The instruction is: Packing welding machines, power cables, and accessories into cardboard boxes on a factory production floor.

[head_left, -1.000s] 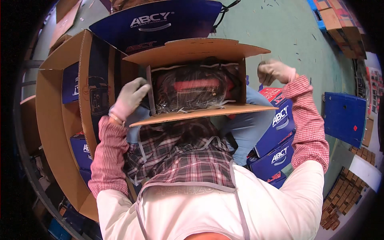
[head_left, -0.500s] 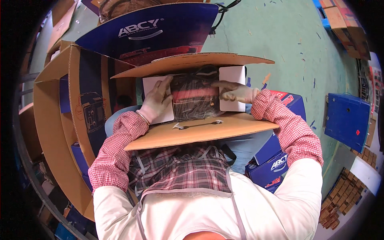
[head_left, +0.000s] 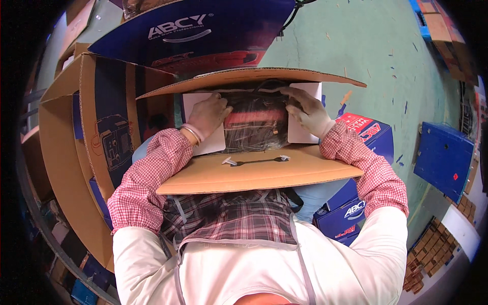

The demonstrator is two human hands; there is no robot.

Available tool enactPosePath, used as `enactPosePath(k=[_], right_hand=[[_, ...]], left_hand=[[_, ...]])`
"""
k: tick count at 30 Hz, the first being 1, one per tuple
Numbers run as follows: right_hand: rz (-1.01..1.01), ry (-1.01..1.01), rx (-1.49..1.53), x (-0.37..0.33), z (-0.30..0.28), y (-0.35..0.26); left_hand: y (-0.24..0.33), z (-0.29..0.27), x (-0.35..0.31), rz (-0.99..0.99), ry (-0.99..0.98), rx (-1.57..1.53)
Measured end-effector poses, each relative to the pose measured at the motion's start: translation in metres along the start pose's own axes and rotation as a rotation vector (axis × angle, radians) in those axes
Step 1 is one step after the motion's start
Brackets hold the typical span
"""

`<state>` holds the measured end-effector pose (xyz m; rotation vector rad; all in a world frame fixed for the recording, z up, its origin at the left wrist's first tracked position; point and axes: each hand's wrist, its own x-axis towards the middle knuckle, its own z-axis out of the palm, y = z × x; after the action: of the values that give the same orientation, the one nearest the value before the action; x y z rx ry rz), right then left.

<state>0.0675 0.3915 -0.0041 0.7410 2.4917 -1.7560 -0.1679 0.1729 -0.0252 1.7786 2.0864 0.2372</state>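
Red-and-black unit (head_left: 256, 118) in clear, creased plastic wrap, sitting inside the open brown carton (head_left: 259, 173), centre of frame. Big carton (head_left: 58, 168) at frame left has blue boxes (head_left: 77, 116) in it. Unit lies between both hands: left hand (head_left: 208, 117) on a white end flap (head_left: 216, 141), fingers curled, can't tell if pinching; right hand (head_left: 309, 113) at the opposite flap (head_left: 300, 134), fingers bent, spread.

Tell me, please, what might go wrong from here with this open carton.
Clear plastic shows between the white side flaps and might get caught beneath them. The left hand and right hand are over those flaps, so either could be pinched if the long front flap were folded in.
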Motion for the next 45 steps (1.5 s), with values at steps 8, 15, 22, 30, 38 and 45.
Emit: enactPosePath(k=[8,15,22,30,38,45], right_hand=[[-0.151,-0.059,-0.445,0.043,0.002,0.027],[0.127,-0.250,-0.491,0.060,-0.004,0.003],[-0.117,-0.047,-0.711,0.042,0.011,0.007],[-0.116,0.072,-0.488,0.027,0.011,0.016],[-0.087,-0.039,-0.516,0.041,0.002,0.012],[0.176,0.134,-0.128,0.025,0.005,0.028]], left_hand=[[0.009,0.005,0.001,-0.166,0.284,-0.279],[0.005,-0.005,0.005,-0.065,0.247,-0.103],[-0.016,0.019,0.019,-0.096,-0.033,0.118],[0.016,0.009,0.011,-0.046,0.249,0.134],[0.030,-0.006,0.026,0.228,0.291,0.174],[0.044,-0.008,0.044,0.039,0.027,-0.035]])
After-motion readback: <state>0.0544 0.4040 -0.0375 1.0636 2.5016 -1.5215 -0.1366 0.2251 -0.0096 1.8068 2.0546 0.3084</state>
